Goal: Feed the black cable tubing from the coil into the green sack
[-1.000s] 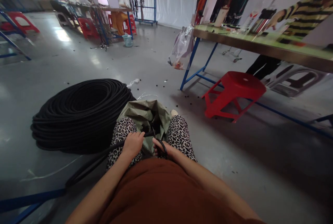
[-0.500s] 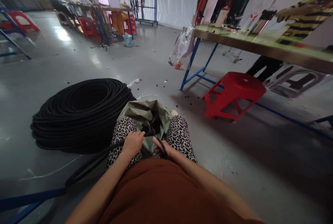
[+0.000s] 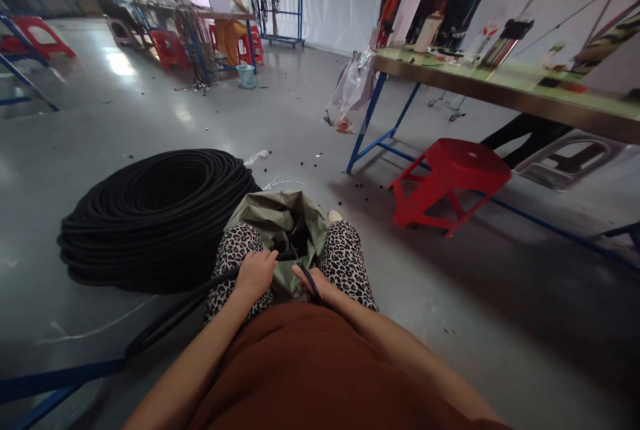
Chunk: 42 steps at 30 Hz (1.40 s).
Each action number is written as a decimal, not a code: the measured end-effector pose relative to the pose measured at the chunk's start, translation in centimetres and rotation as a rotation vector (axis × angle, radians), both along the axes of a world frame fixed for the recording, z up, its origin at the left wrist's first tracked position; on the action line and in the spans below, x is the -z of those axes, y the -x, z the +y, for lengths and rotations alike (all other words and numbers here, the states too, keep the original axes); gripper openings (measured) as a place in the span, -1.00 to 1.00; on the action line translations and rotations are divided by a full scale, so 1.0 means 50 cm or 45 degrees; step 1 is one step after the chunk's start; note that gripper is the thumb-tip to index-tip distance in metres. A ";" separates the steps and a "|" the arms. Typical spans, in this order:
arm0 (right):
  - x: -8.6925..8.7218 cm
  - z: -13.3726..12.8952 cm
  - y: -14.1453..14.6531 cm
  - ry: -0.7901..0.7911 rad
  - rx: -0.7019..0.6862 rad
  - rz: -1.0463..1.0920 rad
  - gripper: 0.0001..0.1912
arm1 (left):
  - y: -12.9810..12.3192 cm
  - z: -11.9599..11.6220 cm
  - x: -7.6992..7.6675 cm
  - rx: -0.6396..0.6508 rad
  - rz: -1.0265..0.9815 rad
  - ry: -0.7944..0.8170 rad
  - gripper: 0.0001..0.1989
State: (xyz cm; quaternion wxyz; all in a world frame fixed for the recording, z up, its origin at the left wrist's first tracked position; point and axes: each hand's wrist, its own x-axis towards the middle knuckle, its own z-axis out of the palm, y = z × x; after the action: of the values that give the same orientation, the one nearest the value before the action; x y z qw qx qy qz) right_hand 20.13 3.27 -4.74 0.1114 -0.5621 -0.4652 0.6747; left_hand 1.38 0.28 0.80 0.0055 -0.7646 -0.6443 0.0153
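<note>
My left hand [image 3: 257,275] is closed around a black cord [image 3: 225,278] above my left thigh. The cord trails left and loops near a blue metal bar. My right hand [image 3: 313,281] grips a pair of scissors [image 3: 315,289] with black handles; the blades point forward, close to the cord's end. Between my knees an olive-green bag [image 3: 250,210] gapes open below both hands, with dark contents that I cannot make out. To the left on the floor lies a large coil of black cord [image 3: 95,237].
A blue bar [image 3: 60,377] juts in at lower left. On the right stand a red stool [image 3: 450,170] and a workbench [image 3: 450,80] with a plastic bag [image 3: 350,93] hanging from its end. Another person [image 3: 607,43] is behind the bench; others sit far back left.
The person behind the bench has shifted to the right. My hands, the cord and the scissors stay almost in the same place.
</note>
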 end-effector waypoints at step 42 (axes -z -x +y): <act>-0.004 0.007 0.002 -0.134 -0.151 -0.264 -0.38 | 0.000 0.001 0.007 0.001 0.061 0.012 -0.62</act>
State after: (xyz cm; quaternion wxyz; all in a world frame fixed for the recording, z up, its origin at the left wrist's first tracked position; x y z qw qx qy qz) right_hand 20.03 3.62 -4.57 0.0521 -0.5937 -0.5414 0.5930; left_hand 1.39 0.31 0.44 0.0173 -0.7642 -0.6436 0.0367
